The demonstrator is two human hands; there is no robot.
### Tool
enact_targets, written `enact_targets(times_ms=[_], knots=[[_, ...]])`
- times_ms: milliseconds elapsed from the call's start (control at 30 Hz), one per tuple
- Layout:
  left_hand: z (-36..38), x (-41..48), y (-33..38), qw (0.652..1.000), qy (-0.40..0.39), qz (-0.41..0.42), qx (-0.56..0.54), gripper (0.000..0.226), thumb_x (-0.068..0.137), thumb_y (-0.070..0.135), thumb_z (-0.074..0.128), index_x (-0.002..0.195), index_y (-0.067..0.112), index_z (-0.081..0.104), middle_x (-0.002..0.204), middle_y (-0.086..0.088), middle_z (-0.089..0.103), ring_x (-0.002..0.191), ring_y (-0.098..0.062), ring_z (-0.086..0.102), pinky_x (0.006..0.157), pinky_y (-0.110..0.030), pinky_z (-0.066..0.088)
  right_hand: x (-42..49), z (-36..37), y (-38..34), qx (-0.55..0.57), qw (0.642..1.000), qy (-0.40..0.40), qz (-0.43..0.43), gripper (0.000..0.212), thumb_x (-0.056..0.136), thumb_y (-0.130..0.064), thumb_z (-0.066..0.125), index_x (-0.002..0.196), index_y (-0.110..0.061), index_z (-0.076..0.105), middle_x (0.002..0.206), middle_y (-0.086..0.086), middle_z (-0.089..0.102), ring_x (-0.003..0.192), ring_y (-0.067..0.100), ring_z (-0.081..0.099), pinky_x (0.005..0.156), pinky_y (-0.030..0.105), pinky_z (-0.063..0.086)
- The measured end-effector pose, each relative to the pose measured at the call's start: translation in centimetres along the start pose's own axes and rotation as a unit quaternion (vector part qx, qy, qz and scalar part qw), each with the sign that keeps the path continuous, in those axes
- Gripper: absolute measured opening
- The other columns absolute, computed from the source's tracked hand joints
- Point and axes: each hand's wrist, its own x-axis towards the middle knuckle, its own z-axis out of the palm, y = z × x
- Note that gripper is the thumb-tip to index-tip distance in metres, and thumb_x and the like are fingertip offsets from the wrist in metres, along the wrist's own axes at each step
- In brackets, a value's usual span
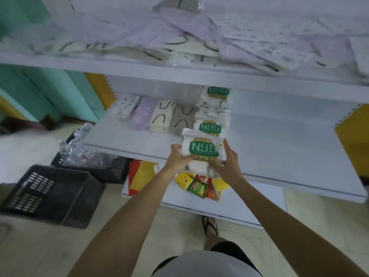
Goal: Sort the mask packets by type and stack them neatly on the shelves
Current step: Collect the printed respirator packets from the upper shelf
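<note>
N95 packet [203, 149] was held at the near edge of the shelf [279, 148], long axis near-to-far, with the N95 row [210, 127] just beyond. Its left side was gripped by the left hand [176, 156]; the right hand [228, 162] seemingly lay straight-fingered against its right.

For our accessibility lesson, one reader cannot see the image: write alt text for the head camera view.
Two hands steady a stack of green-labelled N95 mask packets at the front of the middle shelf: the left hand grips its left side, the right hand presses its right. Behind lie sorted rows of packets; the upper shelf holds a jumble.
</note>
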Motion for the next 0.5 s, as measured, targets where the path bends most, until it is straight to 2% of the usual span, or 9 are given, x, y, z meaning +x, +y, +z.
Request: enact_targets(times_ms=[67, 133, 200, 233, 267, 333, 400, 433, 500], knots=[[1.6, 2.0, 1.5, 0.998, 0.000, 0.061, 0.008, 0.047, 0.088, 0.012, 0.063, 0.114, 0.015, 0.024, 0.125, -0.014, 0.045, 0.113, -0.028, 0.052, 0.090, -0.041, 0.049, 2.4, -0.7, -0.1, 0.021, 0.999, 0.049, 0.010, 0.069, 0.089, -0.019, 0.062, 0.146, -0.026, 0.024, 0.140, 0.008, 0.027, 0.121, 0.024, 0.046, 0.091, 0.028, 0.043], [2.8, 4.2, 3.1, 0.991, 0.012, 0.128, 0.035, 0.047, 0.089, 0.008, 0.060, 0.124, 0.006, 0.028, 0.127, -0.013, 0.039, 0.120, -0.026, 0.044, 0.095, -0.033, 0.040, 4.9, -1.3, -0.7, 0.012, 0.996, 0.092, -0.010, 0.053, 0.091, -0.017, 0.060, 0.139, -0.021, 0.038, 0.135, 0.009, 0.031, 0.113, 0.022, 0.049, 0.081, 0.022, 0.043], [3.5, 6.7, 4.3, 0.979, 0.032, 0.174, 0.105, 0.052, 0.088, 0.009, 0.061, 0.132, 0.001, 0.033, 0.133, -0.015, 0.035, 0.125, -0.024, 0.037, 0.095, -0.019, 0.030, 7.6, -1.7, -0.9, -0.011, 0.992, 0.115, -0.043, 0.044, 0.093, -0.013, 0.054, 0.136, -0.015, 0.042, 0.137, 0.011, 0.033, 0.114, 0.021, 0.048, 0.078, 0.010, 0.037], [3.7, 8.1, 4.6, 0.972, 0.027, 0.181, 0.146, 0.055, 0.087, 0.014, 0.062, 0.134, 0.003, 0.036, 0.136, -0.016, 0.033, 0.127, -0.025, 0.035, 0.096, -0.016, 0.028, 9.1, -1.9, -0.7, -0.028, 0.993, 0.104, -0.051, 0.045, 0.095, -0.013, 0.051, 0.139, -0.013, 0.039, 0.141, 0.011, 0.030, 0.117, 0.020, 0.046, 0.079, 0.006, 0.033], [3.8, 10.0, 4.4, 0.971, 0.007, 0.163, 0.177, 0.060, 0.086, 0.025, 0.063, 0.137, 0.009, 0.036, 0.140, -0.017, 0.031, 0.130, -0.027, 0.033, 0.103, -0.021, 0.027, 10.6, -2.0, -0.3, -0.059, 0.994, 0.075, -0.049, 0.049, 0.096, -0.015, 0.049, 0.143, -0.013, 0.033, 0.147, 0.010, 0.026, 0.125, 0.021, 0.041, 0.085, 0.007, 0.030], [4.0, 13.1, 3.4, 0.955, -0.055, 0.082, 0.280, 0.073, 0.084, 0.049, 0.055, 0.146, 0.022, 0.026, 0.151, -0.017, 0.019, 0.140, -0.034, 0.020, 0.113, -0.041, 0.025, 13.5, -2.0, 1.3, -0.166, 0.985, -0.042, -0.019, 0.064, 0.096, -0.025, 0.050, 0.150, -0.018, 0.015, 0.156, 0.008, 0.011, 0.141, 0.024, 0.023, 0.106, 0.023, 0.025], [4.3, 14.8, 2.1, 0.907, -0.097, 0.048, 0.407, 0.070, 0.093, 0.045, 0.048, 0.150, 0.025, 0.013, 0.156, -0.016, 0.001, 0.144, -0.036, 0.002, 0.115, -0.049, 0.015, 15.4, -2.0, 3.0, -0.269, 0.953, -0.138, -0.001, 0.076, 0.095, -0.031, 0.052, 0.150, -0.022, 0.001, 0.158, 0.007, 0.001, 0.144, 0.029, 0.014, 0.113, 0.036, 0.020], [4.4, 15.2, 1.6, 0.895, -0.095, 0.060, 0.431, 0.067, 0.097, 0.040, 0.045, 0.151, 0.024, 0.010, 0.156, -0.016, -0.002, 0.144, -0.035, -0.001, 0.116, -0.048, 0.014, 15.8, -1.9, 3.5, -0.288, 0.946, -0.146, -0.004, 0.076, 0.095, -0.031, 0.051, 0.150, -0.022, -0.001, 0.158, 0.007, 0.001, 0.143, 0.030, 0.017, 0.113, 0.039, 0.023], [4.6, 15.4, 1.2, 0.893, -0.072, 0.106, 0.431, 0.062, 0.099, 0.034, 0.041, 0.151, 0.023, 0.009, 0.157, -0.015, -0.003, 0.144, -0.034, 0.000, 0.115, -0.046, 0.015, 16.2, -1.6, 4.1, -0.288, 0.952, -0.105, -0.013, 0.072, 0.096, -0.029, 0.048, 0.150, -0.023, 0.001, 0.157, 0.007, 0.008, 0.139, 0.031, 0.026, 0.109, 0.042, 0.030]])
